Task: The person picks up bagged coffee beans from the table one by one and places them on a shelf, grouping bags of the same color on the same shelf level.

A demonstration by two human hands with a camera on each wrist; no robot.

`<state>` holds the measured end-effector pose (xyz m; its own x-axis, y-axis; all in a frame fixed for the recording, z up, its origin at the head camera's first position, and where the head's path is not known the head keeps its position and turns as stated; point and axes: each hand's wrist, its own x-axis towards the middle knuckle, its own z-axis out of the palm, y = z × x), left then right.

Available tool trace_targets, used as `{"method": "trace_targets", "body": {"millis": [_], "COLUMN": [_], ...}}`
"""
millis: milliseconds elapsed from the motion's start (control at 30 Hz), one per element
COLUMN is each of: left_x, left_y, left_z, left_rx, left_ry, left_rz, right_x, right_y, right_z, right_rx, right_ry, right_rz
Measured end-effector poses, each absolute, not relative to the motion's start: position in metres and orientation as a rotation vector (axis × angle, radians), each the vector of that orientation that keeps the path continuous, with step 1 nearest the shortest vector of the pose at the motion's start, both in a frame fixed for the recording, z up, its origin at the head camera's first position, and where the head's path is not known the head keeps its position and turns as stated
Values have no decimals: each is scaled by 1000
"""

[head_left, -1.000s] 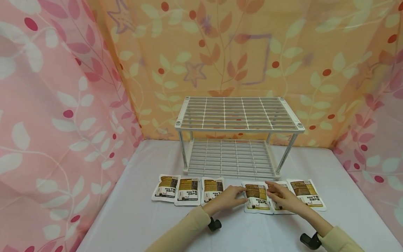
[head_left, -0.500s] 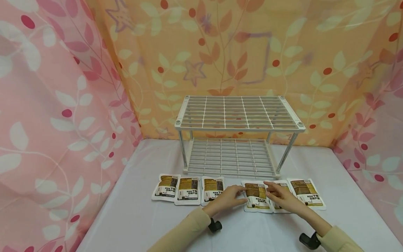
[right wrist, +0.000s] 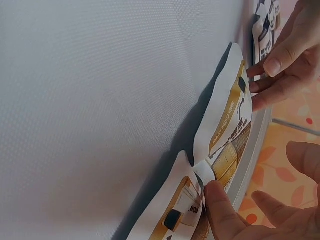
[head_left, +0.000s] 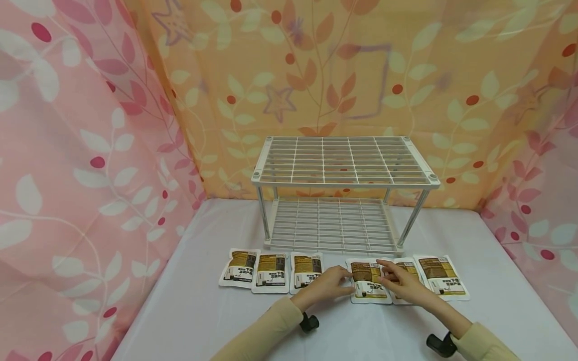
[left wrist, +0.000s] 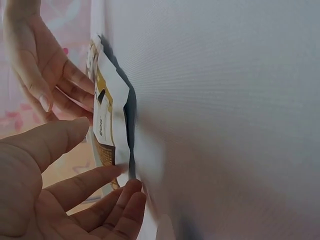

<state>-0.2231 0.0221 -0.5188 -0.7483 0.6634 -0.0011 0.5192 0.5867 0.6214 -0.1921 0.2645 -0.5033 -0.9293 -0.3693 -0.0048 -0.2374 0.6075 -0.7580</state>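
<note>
In the head view a white-edged pouch (head_left: 371,287) with a brown and gold print lies flat on the table between my hands. My left hand (head_left: 326,286) is at its left edge, the fingers loosely extended; the left wrist view shows fingertips (left wrist: 117,172) right at the pouch's rim. On the other side, my right hand (head_left: 405,287) reaches over the middle pouch (head_left: 408,268) of the right-hand group, partly covering it. In the right wrist view a right fingertip (right wrist: 216,192) touches where these two pouches meet. Neither hand curls round a pouch.
A white two-tier wire rack (head_left: 343,185) stands just behind the pouches. On the left lie three more pouches, one (head_left: 306,271) partly behind my left hand. Another pouch (head_left: 441,278) lies at far right. Floral cloth (head_left: 316,65) hangs behind and at both sides.
My right hand has shifted slightly left, toward the pouch between the hands. The left hand and the pouches have stayed nearly still.
</note>
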Motion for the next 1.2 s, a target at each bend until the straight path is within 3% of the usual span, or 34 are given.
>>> {"method": "trace_targets", "body": {"millis": [633, 1200], "left_x": [-218, -217], "left_y": [16, 16], "left_z": [-519, -517], "left_rx": [863, 814], "left_ry": [2529, 2444], "left_rz": [1038, 1235], "right_x": [-193, -188], "right_y": [255, 246], "right_z": [-507, -516], "right_rx": [-412, -488], "right_ry": [2672, 2715], "right_rz": [-1257, -1304]}}
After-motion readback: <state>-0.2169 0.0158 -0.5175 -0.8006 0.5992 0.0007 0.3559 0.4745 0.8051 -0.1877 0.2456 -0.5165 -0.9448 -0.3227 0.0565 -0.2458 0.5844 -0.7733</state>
